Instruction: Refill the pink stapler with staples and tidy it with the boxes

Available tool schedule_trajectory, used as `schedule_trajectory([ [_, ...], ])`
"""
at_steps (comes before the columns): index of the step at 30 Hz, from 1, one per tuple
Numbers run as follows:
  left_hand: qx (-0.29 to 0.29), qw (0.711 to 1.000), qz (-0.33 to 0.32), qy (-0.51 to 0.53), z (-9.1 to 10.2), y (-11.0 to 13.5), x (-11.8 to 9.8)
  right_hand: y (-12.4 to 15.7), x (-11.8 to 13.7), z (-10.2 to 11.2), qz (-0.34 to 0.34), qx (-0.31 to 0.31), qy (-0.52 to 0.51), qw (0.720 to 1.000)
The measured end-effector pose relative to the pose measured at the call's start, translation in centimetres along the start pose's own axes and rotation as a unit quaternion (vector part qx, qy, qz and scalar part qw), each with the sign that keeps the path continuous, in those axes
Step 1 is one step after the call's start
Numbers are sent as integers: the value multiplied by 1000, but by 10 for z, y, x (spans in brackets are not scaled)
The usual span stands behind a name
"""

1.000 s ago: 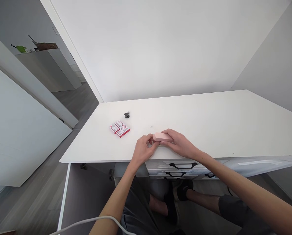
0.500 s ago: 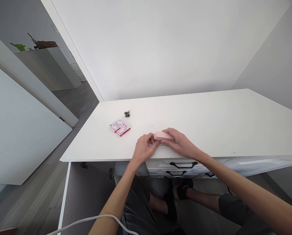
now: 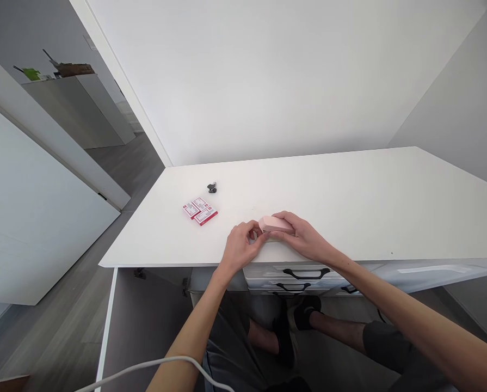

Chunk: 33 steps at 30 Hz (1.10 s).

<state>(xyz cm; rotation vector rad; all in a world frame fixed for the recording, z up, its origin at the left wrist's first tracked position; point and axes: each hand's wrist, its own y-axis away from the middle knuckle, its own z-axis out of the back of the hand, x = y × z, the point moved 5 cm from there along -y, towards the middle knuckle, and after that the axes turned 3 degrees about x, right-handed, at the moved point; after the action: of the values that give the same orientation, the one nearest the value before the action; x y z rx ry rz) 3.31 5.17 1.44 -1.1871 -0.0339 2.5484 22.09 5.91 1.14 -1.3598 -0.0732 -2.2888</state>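
Observation:
A small pink stapler [image 3: 274, 224] sits near the front edge of the white desk [image 3: 349, 207]. My right hand [image 3: 302, 238] is wrapped over it from the right, fingers curled on its top. My left hand [image 3: 240, 249] is pinched at the stapler's left end, fingertips touching it; what they pinch there is too small to make out. Two red and white staple boxes [image 3: 199, 210] lie to the left on the desk, with a black binder clip [image 3: 212, 188] just behind them.
Under the desk's front edge are drawers with black handles [image 3: 306, 274]. A white cable [image 3: 145, 367] crosses the lower left. A white door panel [image 3: 31, 218] stands at the left. My legs and feet show below the desk.
The pink stapler's left end has lifted slightly in my hands. Both hands stay in about the same place.

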Motion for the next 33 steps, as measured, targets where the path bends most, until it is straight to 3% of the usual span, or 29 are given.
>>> schedule_trajectory([
  [8, -10, 999, -31, 1, -2, 2, -2, 2, 2, 2, -20, 12, -56, 998],
  [15, -9, 995, -75, -60, -7, 3, -1, 1, 5, 3, -23, 8, -110, 994],
  [25, -16, 996, -73, -56, -7, 2, 2, 1, -9, 0, -54, 21, -229, 972],
  [33, -5, 995, -63, -77, -9, 1, 2, 3, -7, 13, -34, 29, -252, 967],
])
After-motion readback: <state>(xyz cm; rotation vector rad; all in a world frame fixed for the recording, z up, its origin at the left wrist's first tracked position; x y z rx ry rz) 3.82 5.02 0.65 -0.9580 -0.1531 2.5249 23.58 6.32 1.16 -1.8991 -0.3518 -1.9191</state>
